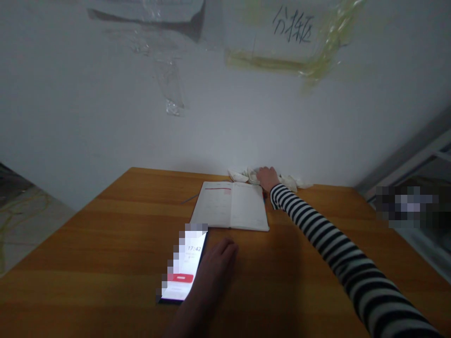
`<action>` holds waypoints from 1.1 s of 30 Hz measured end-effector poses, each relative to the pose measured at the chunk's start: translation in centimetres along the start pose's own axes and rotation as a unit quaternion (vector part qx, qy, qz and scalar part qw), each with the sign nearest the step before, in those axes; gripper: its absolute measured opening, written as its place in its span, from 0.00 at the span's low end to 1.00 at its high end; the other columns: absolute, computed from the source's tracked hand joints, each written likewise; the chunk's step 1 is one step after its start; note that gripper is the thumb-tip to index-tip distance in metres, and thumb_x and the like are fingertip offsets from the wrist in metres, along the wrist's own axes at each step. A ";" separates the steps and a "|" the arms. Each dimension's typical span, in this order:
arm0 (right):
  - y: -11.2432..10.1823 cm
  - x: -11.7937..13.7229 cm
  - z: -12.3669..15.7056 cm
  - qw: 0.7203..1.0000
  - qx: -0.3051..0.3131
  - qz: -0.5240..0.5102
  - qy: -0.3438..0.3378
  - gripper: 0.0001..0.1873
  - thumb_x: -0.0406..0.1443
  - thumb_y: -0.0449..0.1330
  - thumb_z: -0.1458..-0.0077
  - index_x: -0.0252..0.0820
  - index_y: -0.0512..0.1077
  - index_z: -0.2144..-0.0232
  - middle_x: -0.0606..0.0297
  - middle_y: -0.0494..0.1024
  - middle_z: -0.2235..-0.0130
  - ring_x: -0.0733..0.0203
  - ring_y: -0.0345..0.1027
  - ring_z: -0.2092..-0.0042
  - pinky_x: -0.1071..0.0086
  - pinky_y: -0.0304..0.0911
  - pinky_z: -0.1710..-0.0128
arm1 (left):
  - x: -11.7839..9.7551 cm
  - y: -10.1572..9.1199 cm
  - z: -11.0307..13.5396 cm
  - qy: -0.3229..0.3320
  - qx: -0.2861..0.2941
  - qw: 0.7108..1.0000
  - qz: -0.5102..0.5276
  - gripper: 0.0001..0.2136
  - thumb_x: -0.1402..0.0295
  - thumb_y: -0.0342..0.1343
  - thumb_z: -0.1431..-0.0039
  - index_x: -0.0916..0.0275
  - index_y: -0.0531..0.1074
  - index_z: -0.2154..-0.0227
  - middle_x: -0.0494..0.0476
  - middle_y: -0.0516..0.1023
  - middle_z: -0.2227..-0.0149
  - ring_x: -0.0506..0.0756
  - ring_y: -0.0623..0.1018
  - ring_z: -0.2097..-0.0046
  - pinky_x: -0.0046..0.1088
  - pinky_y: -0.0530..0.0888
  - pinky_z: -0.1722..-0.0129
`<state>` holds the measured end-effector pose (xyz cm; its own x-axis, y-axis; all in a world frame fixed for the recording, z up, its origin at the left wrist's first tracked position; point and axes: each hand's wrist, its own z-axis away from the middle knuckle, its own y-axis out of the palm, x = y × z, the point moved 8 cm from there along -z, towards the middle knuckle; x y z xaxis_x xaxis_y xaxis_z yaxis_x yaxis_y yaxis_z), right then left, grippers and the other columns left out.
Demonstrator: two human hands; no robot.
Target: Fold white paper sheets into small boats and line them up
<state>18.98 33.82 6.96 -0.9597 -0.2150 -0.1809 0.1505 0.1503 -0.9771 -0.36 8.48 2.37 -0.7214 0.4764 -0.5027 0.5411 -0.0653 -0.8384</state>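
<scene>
My right hand (268, 178), in a black-and-white striped sleeve, reaches to the far edge of the wooden table (105, 244) by the wall. Its fingers curl down onto a wad of crumpled white paper (243, 176), and their tips are hidden. An open notebook (230, 205) with white pages lies just in front of that hand. My left hand (216, 265) lies flat on the table with fingers stretched out and together, holding nothing. It sits right beside a phone (183, 267) with a lit screen and a red button.
A white wall (105, 117) rises directly behind the table, with tape remnants and a taped sheet with handwriting (292, 28). A window frame (416, 164) stands at the right. The floor (21, 216) shows at the left past the table edge.
</scene>
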 end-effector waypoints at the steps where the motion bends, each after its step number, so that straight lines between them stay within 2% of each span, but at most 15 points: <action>1: -0.2 -0.2 -0.1 1.000 0.000 -0.002 0.002 0.14 0.29 0.51 0.35 0.35 0.78 0.61 0.46 0.78 0.52 0.49 0.67 0.48 0.57 0.56 0.48 | 0.0 0.0 0.0 -0.005 0.002 1.000 0.001 0.13 0.74 0.46 0.33 0.60 0.74 0.54 0.62 0.78 0.52 0.57 0.80 0.56 0.34 0.77 0.56; 3: -0.5 -0.6 -0.2 1.000 -0.004 -0.010 0.004 0.11 0.33 0.55 0.36 0.37 0.78 0.61 0.48 0.79 0.52 0.48 0.67 0.47 0.57 0.56 0.48 | 0.0 -0.1 0.0 -0.015 0.007 1.000 0.004 0.13 0.73 0.45 0.33 0.60 0.74 0.55 0.62 0.78 0.53 0.57 0.80 0.57 0.34 0.77 0.56; 6: -1.1 -1.0 -0.3 0.999 -0.019 -0.023 0.014 0.12 0.38 0.56 0.36 0.39 0.78 0.58 0.50 0.78 0.51 0.47 0.66 0.47 0.58 0.58 0.48 | -0.2 -0.2 -0.1 -0.022 0.014 1.000 0.008 0.14 0.75 0.45 0.35 0.61 0.75 0.55 0.62 0.78 0.52 0.58 0.80 0.56 0.34 0.77 0.56; 10: -1.2 -0.6 -1.0 0.998 -0.030 -0.044 0.024 0.15 0.35 0.52 0.34 0.37 0.78 0.55 0.49 0.78 0.51 0.50 0.68 0.46 0.64 0.61 0.49 | -0.2 -0.3 -0.1 -0.028 0.016 0.999 0.023 0.14 0.75 0.46 0.36 0.58 0.75 0.55 0.61 0.78 0.52 0.58 0.79 0.56 0.34 0.76 0.56; 15: -0.4 0.8 -2.5 0.997 -0.005 -0.071 0.005 0.14 0.34 0.55 0.36 0.41 0.80 0.56 0.54 0.81 0.53 0.55 0.72 0.49 0.69 0.62 0.49 | -0.1 -0.1 0.0 -0.027 0.018 0.999 0.025 0.14 0.72 0.45 0.34 0.59 0.74 0.54 0.61 0.78 0.52 0.57 0.79 0.55 0.34 0.76 0.55; 21: 0.5 1.8 -3.4 0.996 0.028 -0.079 0.015 0.11 0.32 0.59 0.40 0.42 0.82 0.59 0.53 0.83 0.56 0.54 0.76 0.53 0.70 0.66 0.55 | -0.2 0.4 0.0 -0.014 0.031 0.999 -0.002 0.13 0.75 0.46 0.35 0.60 0.74 0.54 0.62 0.77 0.52 0.59 0.79 0.56 0.35 0.75 0.56; 25: -0.4 1.5 -3.2 0.996 0.020 -0.086 0.018 0.12 0.32 0.59 0.40 0.41 0.82 0.59 0.52 0.83 0.56 0.53 0.77 0.54 0.69 0.66 0.55 | -0.1 0.5 0.0 -0.020 0.036 0.999 -0.010 0.14 0.75 0.45 0.34 0.60 0.74 0.54 0.61 0.78 0.53 0.58 0.79 0.57 0.35 0.75 0.57; 29: -3.0 0.9 -1.2 0.995 -0.024 -0.098 0.019 0.15 0.31 0.53 0.36 0.39 0.80 0.55 0.51 0.81 0.52 0.53 0.72 0.48 0.67 0.63 0.49 | -0.2 0.4 0.0 -0.015 0.036 0.999 -0.003 0.13 0.75 0.46 0.35 0.59 0.74 0.55 0.60 0.78 0.52 0.58 0.79 0.57 0.34 0.76 0.58; 31: -3.9 1.3 1.2 0.993 -0.045 -0.108 0.006 0.17 0.32 0.51 0.34 0.38 0.78 0.52 0.50 0.79 0.50 0.52 0.69 0.45 0.65 0.61 0.45 | -0.2 0.5 -0.1 -0.012 0.039 0.999 -0.006 0.13 0.76 0.47 0.36 0.60 0.75 0.55 0.61 0.78 0.52 0.58 0.79 0.57 0.34 0.76 0.58; 33: -3.9 2.6 4.4 0.990 -0.050 -0.126 -0.027 0.16 0.37 0.52 0.32 0.42 0.77 0.51 0.54 0.79 0.49 0.54 0.69 0.45 0.65 0.60 0.44 | -0.1 0.7 -0.1 -0.014 0.044 0.999 -0.022 0.13 0.76 0.47 0.36 0.60 0.74 0.55 0.61 0.78 0.52 0.59 0.79 0.56 0.34 0.76 0.57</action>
<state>16.99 28.40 9.85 -0.9495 -0.3081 0.0587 -0.1186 0.1797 -0.9766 0.17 8.46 1.83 -0.7557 0.4557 -0.4704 0.4699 -0.1229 -0.8741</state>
